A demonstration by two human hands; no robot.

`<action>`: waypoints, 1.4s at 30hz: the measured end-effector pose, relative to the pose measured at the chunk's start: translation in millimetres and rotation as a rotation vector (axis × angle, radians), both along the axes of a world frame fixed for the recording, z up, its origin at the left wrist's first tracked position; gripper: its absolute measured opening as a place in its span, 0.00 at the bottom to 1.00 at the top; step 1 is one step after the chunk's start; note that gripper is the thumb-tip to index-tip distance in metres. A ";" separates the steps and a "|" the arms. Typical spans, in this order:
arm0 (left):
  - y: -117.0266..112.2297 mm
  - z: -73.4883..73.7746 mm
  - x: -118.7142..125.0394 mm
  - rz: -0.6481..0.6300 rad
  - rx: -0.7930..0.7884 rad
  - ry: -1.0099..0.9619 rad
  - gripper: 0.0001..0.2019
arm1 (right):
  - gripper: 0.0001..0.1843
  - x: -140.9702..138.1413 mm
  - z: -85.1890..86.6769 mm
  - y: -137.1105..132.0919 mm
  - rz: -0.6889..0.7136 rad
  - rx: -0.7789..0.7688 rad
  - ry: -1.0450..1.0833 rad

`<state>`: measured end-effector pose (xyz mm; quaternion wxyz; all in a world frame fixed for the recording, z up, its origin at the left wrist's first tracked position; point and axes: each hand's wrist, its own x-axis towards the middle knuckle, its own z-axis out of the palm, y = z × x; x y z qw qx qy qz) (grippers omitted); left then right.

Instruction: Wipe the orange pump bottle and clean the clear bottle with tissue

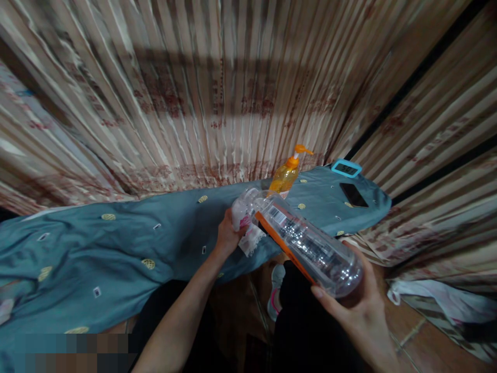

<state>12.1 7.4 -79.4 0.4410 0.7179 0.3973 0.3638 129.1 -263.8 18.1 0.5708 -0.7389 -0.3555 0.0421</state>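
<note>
Spreading lengthwise: blue cloth (128,233). Over its near edge a clear bottle (310,246) is tilting, right hand (363,295) curling round its base. Orange pump bottle (286,177) is standing near the far edge. Left hand (230,232), fingers bent, is gripping a whitish translucent item (240,210), type unclear, beside the clear bottle's neck.

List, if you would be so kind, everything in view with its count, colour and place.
patterned cloth: one, blue-green, across the middle
clear bottle: one, transparent with orange edge, centre right
crumpled material: one, whitish, at the bottle's narrow end
pump bottle: one, orange, on the cloth
digital clock: one, blue-framed, cloth's right end
phone: one, dark, near the clock
curtains: count unclear, striped beige-brown, background
bars: at least two, dark, right
white cloth: one, white, lower right
floor: one, brown, bottom
shoe: one, greyish-pink, below
left hand: one, bare, on the material
right hand: one, bare, on the bottle's base
</note>
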 end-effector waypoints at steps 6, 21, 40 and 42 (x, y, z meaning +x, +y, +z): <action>-2.1 4.7 -1.9 -0.008 0.014 -0.034 0.36 | 0.49 -1.8 3.4 0.7 -0.010 0.007 0.025; -5.4 12.1 -3.5 -0.043 -0.010 -0.038 0.29 | 0.51 -0.3 2.0 -0.6 -0.025 -0.032 0.034; -2.8 11.7 -2.8 -0.034 -0.033 -0.087 0.24 | 0.47 -2.0 7.2 2.7 -0.040 -0.023 -0.082; -2.5 11.0 -2.6 -0.034 -0.036 -0.089 0.24 | 0.48 -1.5 6.5 2.2 -0.020 -0.018 -0.061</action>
